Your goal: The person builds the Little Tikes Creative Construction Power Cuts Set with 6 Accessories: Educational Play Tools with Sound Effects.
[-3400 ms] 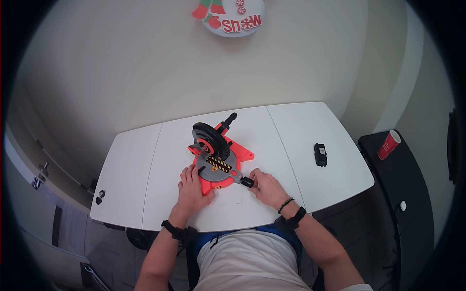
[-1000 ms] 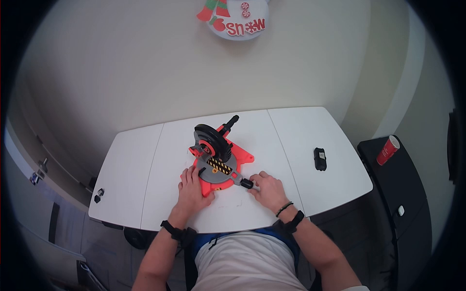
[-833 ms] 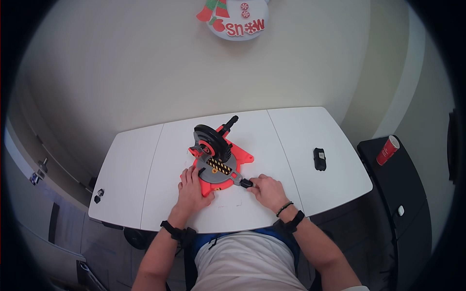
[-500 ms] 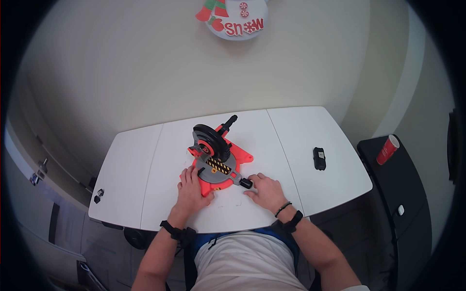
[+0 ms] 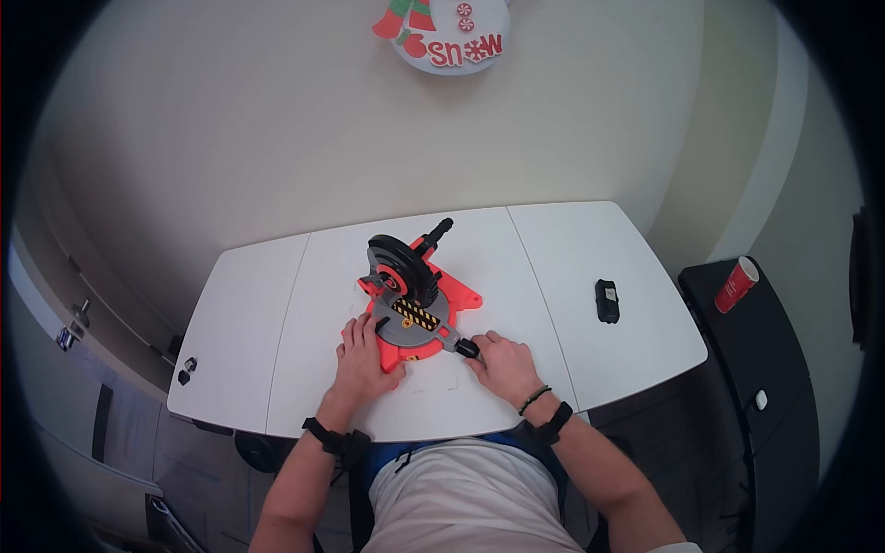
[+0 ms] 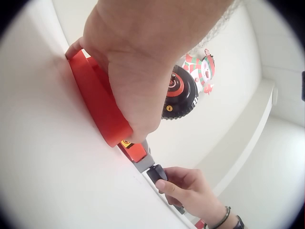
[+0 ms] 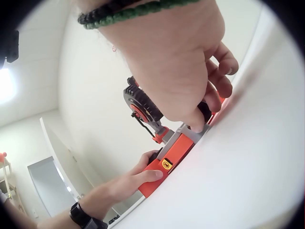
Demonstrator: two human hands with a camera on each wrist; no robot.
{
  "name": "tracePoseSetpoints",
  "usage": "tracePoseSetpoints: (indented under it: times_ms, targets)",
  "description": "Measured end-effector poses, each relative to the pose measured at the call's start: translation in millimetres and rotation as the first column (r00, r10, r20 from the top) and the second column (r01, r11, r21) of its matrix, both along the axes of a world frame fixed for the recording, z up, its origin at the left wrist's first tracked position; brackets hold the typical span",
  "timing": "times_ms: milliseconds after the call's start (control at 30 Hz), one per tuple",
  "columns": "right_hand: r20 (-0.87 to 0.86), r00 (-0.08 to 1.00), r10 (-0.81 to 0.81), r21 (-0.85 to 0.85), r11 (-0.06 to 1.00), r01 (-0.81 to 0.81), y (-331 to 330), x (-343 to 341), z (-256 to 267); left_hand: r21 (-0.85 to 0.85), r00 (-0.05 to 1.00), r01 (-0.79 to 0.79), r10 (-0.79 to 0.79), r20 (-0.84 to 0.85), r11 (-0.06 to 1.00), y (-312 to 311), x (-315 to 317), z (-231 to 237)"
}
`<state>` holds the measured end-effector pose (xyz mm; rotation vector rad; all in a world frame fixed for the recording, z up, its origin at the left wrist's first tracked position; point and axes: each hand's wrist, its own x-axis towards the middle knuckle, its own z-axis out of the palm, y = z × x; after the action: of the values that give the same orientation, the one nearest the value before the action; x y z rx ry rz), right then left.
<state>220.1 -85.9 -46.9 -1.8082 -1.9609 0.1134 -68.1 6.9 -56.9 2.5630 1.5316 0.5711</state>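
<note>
An orange, grey and black toy miter saw (image 5: 396, 324) stands on the white table (image 5: 498, 267), its black toothed blade (image 5: 401, 258) raised over the grey turntable. My left hand (image 5: 359, 361) grips the orange base at its near left corner, fingers over the top and thumb on the front side. At the front, my right hand (image 5: 507, 367) pinches the black knob (image 5: 467, 348) at the end of the grey arm. The left wrist view shows thumb and fingers of that hand around the knob (image 6: 157, 173). In the right wrist view the fingers partly hide it.
A small black device (image 5: 607, 301) lies on the table's right part. Tiny dark pieces (image 5: 188, 370) sit near the left edge. To the right, a black side cabinet (image 5: 784, 369) bears a red cup (image 5: 737, 286) and a small white case (image 5: 761, 399). A snowman sign (image 5: 452, 37) hangs on the wall.
Half a second ago my right thumb and fingers were spread looser at the knob; now they close around it. My left hand and the saw stay in place.
</note>
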Motion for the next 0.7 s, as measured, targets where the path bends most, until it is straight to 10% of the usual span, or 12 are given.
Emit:
tracePoseSetpoints:
  times_ms: [700]
  targets:
    - [-0.028,0.999,0.023,-0.007,1.0,-0.024,0.4,3.0,-3.5,-0.005,1.0,0.003,-0.003,0.003,1.0,-0.7,1.8,0.8]
